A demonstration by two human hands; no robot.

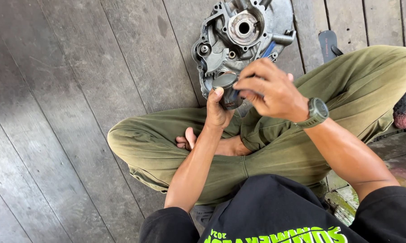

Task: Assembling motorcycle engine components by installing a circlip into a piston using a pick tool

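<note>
— While the left hand (218, 110) grips the dark metal cylinder (226, 90), what is the right hand (268, 90) doing?
— Closed on a blue-handled tool (268, 49) against the cylinder. At twelve o'clock, the grey engine casing (239, 38) lies on the wooden floor (68, 112).

Olive-green trousers (275, 148), grey metal casing (221, 40), weathered grey floorboards (68, 112)

Both forearms raised, left hand (217, 110) and right hand (270, 90) seemingly curled shut.
</note>
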